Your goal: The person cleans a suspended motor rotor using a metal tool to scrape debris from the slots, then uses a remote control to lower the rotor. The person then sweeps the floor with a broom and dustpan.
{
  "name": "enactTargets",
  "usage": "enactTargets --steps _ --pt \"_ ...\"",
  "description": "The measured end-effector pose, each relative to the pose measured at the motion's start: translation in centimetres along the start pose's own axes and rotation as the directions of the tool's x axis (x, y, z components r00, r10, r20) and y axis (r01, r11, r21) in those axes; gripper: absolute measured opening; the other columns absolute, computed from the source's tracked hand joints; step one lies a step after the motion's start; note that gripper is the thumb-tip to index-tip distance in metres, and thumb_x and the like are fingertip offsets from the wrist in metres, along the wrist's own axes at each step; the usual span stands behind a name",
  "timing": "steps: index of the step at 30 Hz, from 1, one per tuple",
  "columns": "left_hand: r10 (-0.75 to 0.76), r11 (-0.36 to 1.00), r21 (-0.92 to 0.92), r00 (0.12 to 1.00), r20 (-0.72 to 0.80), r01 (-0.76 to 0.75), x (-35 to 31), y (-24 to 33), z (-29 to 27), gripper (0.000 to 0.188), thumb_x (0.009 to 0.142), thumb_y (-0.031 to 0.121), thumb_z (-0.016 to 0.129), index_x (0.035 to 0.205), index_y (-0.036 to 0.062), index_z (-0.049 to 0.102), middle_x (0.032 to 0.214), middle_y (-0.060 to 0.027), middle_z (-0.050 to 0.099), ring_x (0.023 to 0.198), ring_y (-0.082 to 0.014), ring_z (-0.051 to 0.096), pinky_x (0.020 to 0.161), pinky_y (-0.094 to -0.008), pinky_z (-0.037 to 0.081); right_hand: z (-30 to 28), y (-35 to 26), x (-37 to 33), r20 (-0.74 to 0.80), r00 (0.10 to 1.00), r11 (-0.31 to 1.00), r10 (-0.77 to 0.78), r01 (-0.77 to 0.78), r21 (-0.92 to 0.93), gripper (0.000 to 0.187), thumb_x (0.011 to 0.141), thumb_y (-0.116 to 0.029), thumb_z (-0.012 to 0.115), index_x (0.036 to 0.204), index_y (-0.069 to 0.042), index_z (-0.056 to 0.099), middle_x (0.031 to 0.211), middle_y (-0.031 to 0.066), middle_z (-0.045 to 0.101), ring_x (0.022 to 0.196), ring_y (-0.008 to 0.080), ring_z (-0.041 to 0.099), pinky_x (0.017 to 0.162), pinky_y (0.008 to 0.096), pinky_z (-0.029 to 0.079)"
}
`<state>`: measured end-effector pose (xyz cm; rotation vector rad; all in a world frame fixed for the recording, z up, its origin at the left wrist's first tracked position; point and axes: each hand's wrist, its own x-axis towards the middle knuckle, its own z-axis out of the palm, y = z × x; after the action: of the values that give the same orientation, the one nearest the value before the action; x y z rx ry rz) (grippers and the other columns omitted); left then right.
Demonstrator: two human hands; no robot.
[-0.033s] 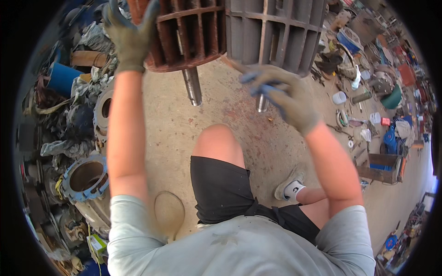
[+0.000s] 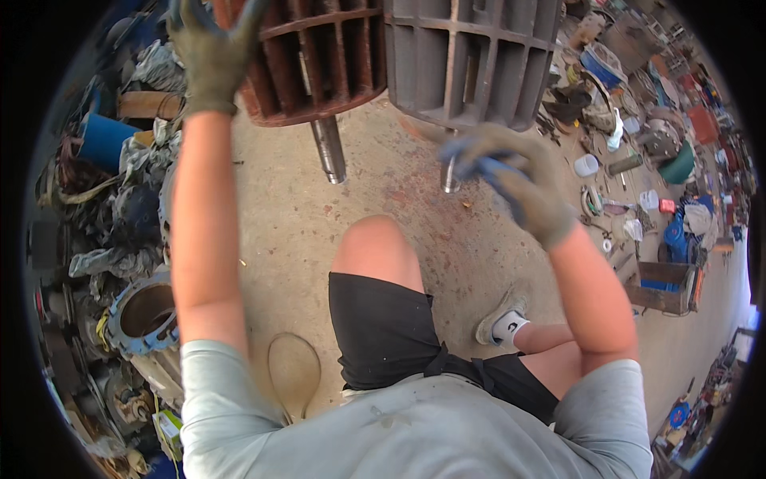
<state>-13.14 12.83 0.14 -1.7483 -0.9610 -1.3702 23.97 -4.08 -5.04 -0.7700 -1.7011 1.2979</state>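
My left hand (image 2: 209,52), in a dirty olive and blue work glove, is at the left side of a red-brown ribbed metal casting (image 2: 319,60), thumb and fingers spread. Whether it presses on the metal is hard to tell. From the casting's underside a bare steel shaft (image 2: 328,149) sticks out. Beside it stands a grey ribbed casting (image 2: 471,64) with its own shaft (image 2: 449,177). Just below the grey casting's lower rim is my gloved right hand (image 2: 515,180), fingers curled together and smeared by motion. A blurred brown stick-like thing (image 2: 420,128) extends from it.
Metal parts, bags, a blue bucket (image 2: 110,142) and a blue-rimmed ring housing (image 2: 144,310) crowd the left. Tools, a white cup (image 2: 586,165) and a wooden crate (image 2: 661,286) lie on the right. A thin cable loop (image 2: 294,367) rests on the stained concrete floor (image 2: 383,176).
My left hand and forearm have shifted slightly left and up. My right hand has moved a little right and down, with the brown stick-like thing.
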Motion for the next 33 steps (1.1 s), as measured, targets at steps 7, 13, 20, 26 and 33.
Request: enactTargets --steps 7,13,20,26,33 --pt "-0.017 0.991 0.128 0.893 0.449 -0.045 5.9 -6.6 6.4 0.060 0.093 0.047 0.073 0.135 0.0074 0.058 0.121 -0.0233 0.064 0.118 -0.0423 0.058 0.101 -0.0483 0.047 -6.4 -4.1 -19.8 -0.153 0.968 0.816 0.200 -0.251 -0.520 0.018 0.092 -0.010 0.059 0.094 0.004 0.070 0.094 0.0151 0.072 0.075 0.0185 0.067 0.077 0.0310 0.056" --pt "0.382 0.845 -0.022 0.573 0.726 -0.535 10.1 -11.7 6.6 0.044 0.099 0.033 0.065 0.139 0.0174 0.061 0.126 -0.0203 0.064 0.114 -0.0436 0.061 0.094 -0.0467 0.052 -6.2 -3.7 -25.1 -0.769 0.570 0.844 0.290 -0.530 -0.074 0.017 0.088 -0.007 0.055 0.086 0.005 0.067 0.087 0.0140 0.070 0.069 0.0154 0.063 0.065 0.0281 0.052" --pt "-0.043 0.990 -0.034 0.510 0.859 0.140 11.8 -11.1 6.9 0.042 0.104 0.023 0.062 0.138 -0.0014 0.058 0.131 -0.0136 0.065 0.123 -0.0249 0.060 0.109 -0.0375 0.044 -9.2 -2.8 -26.3 -0.679 0.651 0.833 0.340 -0.544 -0.105 0.018 0.078 -0.015 0.068 0.088 -0.001 0.071 0.085 0.0140 0.070 0.073 0.0240 0.068 0.080 0.0388 0.056" --pt "-0.094 0.977 0.003 0.423 0.901 0.212 12.0 -8.3 5.4 0.046 0.096 0.020 0.070 0.137 0.0008 0.060 0.133 -0.0183 0.066 0.124 -0.0286 0.063 0.105 -0.0381 0.048 -11.0 0.2 -22.1 -0.333 0.696 0.659 0.636 -0.714 -0.235 0.034 0.082 -0.035 0.073 0.104 -0.009 0.075 0.100 0.0195 0.074 0.095 0.0370 0.072 0.084 0.0446 0.056" --pt "-0.150 0.987 0.109 0.421 0.895 0.118 12.6 -2.2 4.8 0.044 0.096 0.027 0.070 0.136 0.0090 0.063 0.129 -0.0232 0.066 0.120 -0.0425 0.063 0.101 -0.0451 0.051 -12.7 4.7 -19.5 -0.428 0.581 0.602 0.693 -0.792 -0.099 0.026 0.084 -0.023 0.071 0.103 -0.006 0.075 0.101 0.0203 0.074 0.096 0.0331 0.073 0.087 0.0414 0.056"
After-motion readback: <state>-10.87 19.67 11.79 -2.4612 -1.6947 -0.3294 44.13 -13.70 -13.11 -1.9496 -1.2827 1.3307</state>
